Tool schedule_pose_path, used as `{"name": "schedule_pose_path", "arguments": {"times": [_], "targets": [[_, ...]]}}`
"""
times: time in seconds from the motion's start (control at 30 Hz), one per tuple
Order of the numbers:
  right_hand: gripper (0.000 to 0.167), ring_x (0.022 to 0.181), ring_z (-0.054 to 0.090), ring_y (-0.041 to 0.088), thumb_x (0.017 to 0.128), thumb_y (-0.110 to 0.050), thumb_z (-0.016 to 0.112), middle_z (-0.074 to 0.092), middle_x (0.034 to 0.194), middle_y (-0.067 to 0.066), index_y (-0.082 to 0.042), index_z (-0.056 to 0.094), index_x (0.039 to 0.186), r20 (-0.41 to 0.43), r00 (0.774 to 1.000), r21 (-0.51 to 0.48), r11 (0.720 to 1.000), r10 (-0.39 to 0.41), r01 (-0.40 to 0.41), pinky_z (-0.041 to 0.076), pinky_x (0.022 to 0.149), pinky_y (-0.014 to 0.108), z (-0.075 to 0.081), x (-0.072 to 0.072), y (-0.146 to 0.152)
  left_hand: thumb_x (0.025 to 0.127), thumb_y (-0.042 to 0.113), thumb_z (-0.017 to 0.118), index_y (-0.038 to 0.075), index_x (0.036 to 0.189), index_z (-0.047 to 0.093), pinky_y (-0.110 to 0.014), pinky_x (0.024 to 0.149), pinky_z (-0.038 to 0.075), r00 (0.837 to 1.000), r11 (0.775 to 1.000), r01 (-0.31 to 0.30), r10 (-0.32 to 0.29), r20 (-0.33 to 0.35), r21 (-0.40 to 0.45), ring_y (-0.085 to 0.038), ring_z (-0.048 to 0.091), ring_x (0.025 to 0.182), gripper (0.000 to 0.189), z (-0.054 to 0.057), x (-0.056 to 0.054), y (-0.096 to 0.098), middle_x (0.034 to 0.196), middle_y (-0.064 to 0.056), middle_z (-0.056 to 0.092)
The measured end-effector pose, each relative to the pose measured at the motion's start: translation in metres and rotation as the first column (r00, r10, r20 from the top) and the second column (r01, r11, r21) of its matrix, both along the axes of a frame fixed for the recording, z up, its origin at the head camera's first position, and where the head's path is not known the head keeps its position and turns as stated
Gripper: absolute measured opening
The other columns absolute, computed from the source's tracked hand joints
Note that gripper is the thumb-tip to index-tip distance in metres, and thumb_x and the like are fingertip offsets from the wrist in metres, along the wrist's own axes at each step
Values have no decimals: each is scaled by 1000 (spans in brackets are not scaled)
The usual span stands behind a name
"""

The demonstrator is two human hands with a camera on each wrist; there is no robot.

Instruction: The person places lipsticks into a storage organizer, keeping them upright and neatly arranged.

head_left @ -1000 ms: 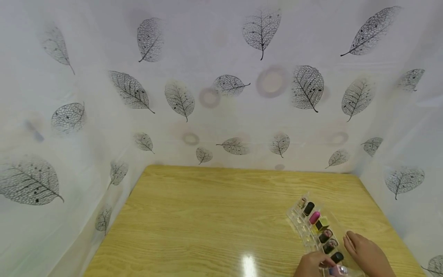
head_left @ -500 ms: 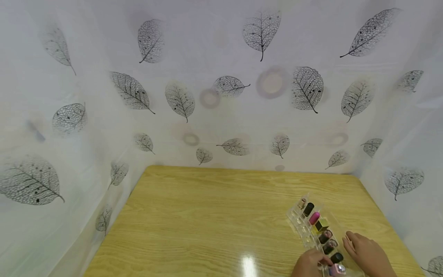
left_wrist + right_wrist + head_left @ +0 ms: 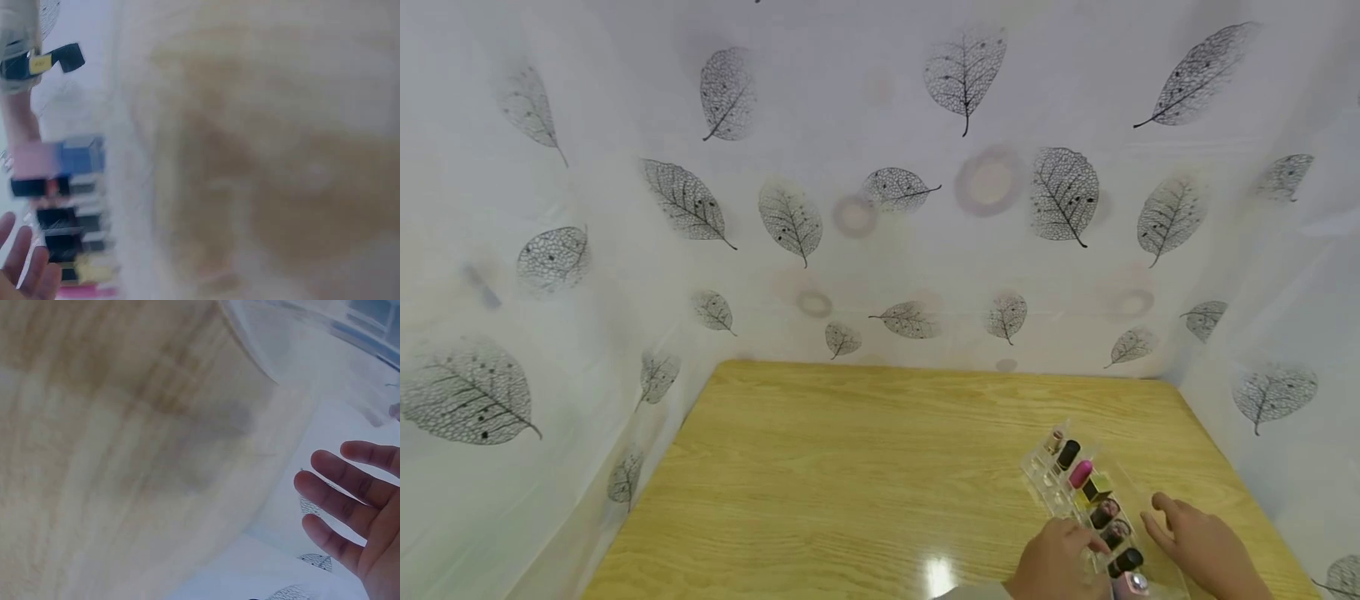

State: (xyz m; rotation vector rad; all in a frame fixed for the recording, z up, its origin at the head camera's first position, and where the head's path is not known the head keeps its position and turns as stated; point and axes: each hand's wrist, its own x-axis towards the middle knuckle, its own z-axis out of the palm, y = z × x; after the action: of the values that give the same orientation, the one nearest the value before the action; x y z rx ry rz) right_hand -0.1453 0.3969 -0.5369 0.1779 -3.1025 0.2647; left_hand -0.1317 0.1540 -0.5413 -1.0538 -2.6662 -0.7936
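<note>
A clear stepped lipstick organizer (image 3: 1054, 497) lies at the right of the table, a row of lipsticks standing in it. Among them are a magenta lipstick (image 3: 1081, 474), a gold-and-black one (image 3: 1097, 487) and a black one (image 3: 1126, 562). Closest to me is a pink-and-blue lipstick (image 3: 37, 161) with a clear jewel-like top. Over the organizer's left side is my left hand (image 3: 1060, 560), fingers relaxed and holding nothing. My right hand (image 3: 1208, 546) stands at its right side; in the right wrist view its fingers (image 3: 340, 500) are spread and hold nothing.
The wood-grain table (image 3: 850, 475) stretches left and behind the organizer. Pale sheets with a leaf print (image 3: 910, 250) rise along its back, left and right sides.
My left hand has come away from the pink-and-blue lipstick, moving left and slightly forward along the organizer. My right hand has shifted slightly right and its fingers are more apart.
</note>
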Motion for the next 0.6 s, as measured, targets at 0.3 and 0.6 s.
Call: {"name": "schedule_pose_path", "arguments": {"times": [0.3,0.6], "targets": [[30,46,45,11,90,-28,61,60,70,4,-1,55,102,-95,995,49,999,20,-15,36,42,29,47,-14,-6,86,36,61,25,111,60,-7,71,39,987,995,35,-50,-155,-99,2,51,86,27,39,-45,-52,100,13,58],[44,58,59,22,93,-35,56,66,84,18,4,52,114,-151,987,57,997,53,-45,48,53,43,109,-32,-40,82,40,67,21,120,56,-23,85,49,936,976,-168,113,-334,-141,-9,57,96,44,79,-77,-106,106,6,60]]}}
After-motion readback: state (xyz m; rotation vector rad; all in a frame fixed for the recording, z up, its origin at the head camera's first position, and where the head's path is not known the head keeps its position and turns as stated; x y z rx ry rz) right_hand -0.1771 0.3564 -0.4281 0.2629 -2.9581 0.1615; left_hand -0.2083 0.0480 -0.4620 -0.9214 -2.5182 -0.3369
